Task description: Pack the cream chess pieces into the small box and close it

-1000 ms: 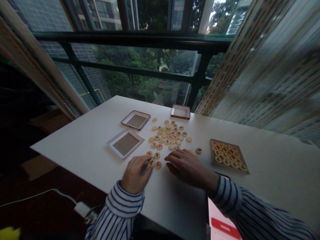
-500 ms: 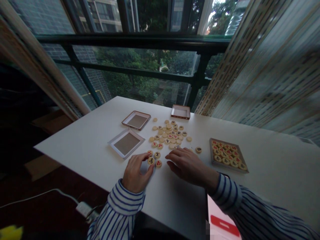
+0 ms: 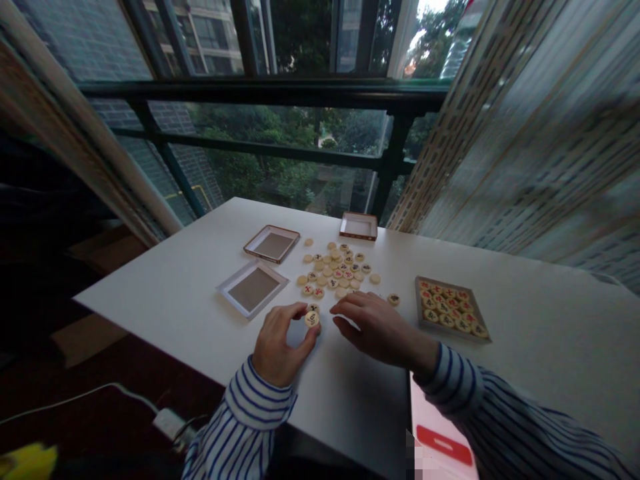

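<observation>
Round wooden chess pieces (image 3: 336, 271) lie scattered in the middle of a white table (image 3: 175, 293). My left hand (image 3: 280, 343) pinches one black-marked piece (image 3: 311, 319) between thumb and fingertips, just off the tabletop near the pile's front edge. My right hand (image 3: 373, 327) rests palm down beside it, fingers bent loosely over the table, touching the pile's front; whether it holds anything is hidden. A grey tray (image 3: 480, 330) at the right is filled with several pieces in rows.
Two shallow open box parts lie left of the pile, a white one (image 3: 226, 291) and a brown-rimmed one (image 3: 255, 245). A small red-rimmed box (image 3: 358, 227) stands at the back. Windows and a curtain (image 3: 525, 133) lie beyond. A red-and-white item (image 3: 445, 447) sits below the front edge.
My left hand has gathered its fingers round one piece and lifted it slightly. The small group of pieces in front of it now shows fewer. My right hand has barely moved.
</observation>
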The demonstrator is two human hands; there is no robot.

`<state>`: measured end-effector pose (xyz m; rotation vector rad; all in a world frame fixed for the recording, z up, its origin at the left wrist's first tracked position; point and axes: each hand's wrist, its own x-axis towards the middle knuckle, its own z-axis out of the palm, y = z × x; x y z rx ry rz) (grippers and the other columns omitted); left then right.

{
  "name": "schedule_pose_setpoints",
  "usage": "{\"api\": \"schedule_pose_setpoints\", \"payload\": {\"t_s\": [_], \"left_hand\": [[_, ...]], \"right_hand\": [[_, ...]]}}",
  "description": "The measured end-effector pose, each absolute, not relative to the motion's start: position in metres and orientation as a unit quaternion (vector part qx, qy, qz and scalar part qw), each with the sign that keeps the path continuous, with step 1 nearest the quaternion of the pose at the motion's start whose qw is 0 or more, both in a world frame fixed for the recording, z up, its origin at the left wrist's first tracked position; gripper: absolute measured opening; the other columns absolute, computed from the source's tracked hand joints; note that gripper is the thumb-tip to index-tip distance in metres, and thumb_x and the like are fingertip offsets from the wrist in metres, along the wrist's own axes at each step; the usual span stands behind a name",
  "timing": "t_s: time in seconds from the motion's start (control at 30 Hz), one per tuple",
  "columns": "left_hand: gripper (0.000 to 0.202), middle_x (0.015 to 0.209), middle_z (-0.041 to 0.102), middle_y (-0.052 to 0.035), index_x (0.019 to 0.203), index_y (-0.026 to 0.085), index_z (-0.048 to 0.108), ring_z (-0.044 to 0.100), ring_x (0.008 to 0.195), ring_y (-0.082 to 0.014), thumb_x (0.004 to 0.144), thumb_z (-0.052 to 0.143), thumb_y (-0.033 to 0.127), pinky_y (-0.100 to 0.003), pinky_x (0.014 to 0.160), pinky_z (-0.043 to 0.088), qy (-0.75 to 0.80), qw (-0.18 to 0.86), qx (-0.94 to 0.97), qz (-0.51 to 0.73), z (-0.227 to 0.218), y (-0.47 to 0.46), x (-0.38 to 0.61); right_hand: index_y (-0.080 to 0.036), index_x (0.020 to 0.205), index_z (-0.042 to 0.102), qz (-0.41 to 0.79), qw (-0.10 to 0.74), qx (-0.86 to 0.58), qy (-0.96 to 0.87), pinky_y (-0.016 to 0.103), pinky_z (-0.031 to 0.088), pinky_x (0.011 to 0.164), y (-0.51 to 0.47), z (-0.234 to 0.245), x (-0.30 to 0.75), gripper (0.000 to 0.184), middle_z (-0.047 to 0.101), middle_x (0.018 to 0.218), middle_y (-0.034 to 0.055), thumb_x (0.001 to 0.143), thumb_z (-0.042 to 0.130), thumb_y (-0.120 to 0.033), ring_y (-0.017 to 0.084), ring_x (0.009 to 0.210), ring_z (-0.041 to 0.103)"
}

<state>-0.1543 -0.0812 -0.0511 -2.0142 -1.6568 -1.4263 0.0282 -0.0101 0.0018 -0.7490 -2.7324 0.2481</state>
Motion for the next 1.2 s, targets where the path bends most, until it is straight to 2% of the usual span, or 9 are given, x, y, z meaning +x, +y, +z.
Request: {"api": "schedule_pose_setpoints", "payload": {"t_s": [0.37, 0.8, 1.2], "left_hand": [[0.034, 0.086, 0.062, -0.0041, 0.103, 0.019, 0.05, 0.059, 0.078, -0.0165, 0.072, 0.063, 0.016, -0.032, 0.071, 0.051, -0.533, 0.083, -0.686, -0.489, -0.032, -0.077, -0.141], [0.033, 0.09, 0.063, -0.0046, 0.102, 0.018, 0.05, 0.059, 0.083, -0.0168, 0.072, 0.065, 0.018, -0.032, 0.075, 0.05, -0.5, 0.089, -0.698, -0.504, -0.019, -0.069, -0.12], [0.03, 0.087, 0.062, -0.0037, 0.101, 0.02, 0.05, 0.059, 0.082, -0.0173, 0.074, 0.063, 0.02, -0.033, 0.075, 0.05, -0.472, 0.078, -0.718, -0.506, -0.004, -0.057, -0.1]], "right_hand": [[-0.016, 0.093, 0.062, 0.176, 0.227, -0.249, -0.925, 0.027, 0.042, 0.072, -0.01, 0.016, 0.035, 0.018, 0.064, 0.085, 0.0064, 0.087, 0.046, -0.022, 0.014, 0.079, 0.057], [-0.014, 0.086, 0.064, 0.29, 0.241, -0.273, -0.885, 0.022, 0.04, 0.059, -0.013, 0.031, 0.052, 0.018, 0.063, 0.073, 0.0021, 0.086, 0.047, -0.021, 0.01, 0.065, 0.053], [-0.014, 0.086, 0.065, 0.332, 0.258, -0.304, -0.855, 0.021, 0.04, 0.059, -0.01, 0.039, 0.076, 0.023, 0.064, 0.074, 0.0014, 0.087, 0.046, -0.027, 0.009, 0.065, 0.054]]}}
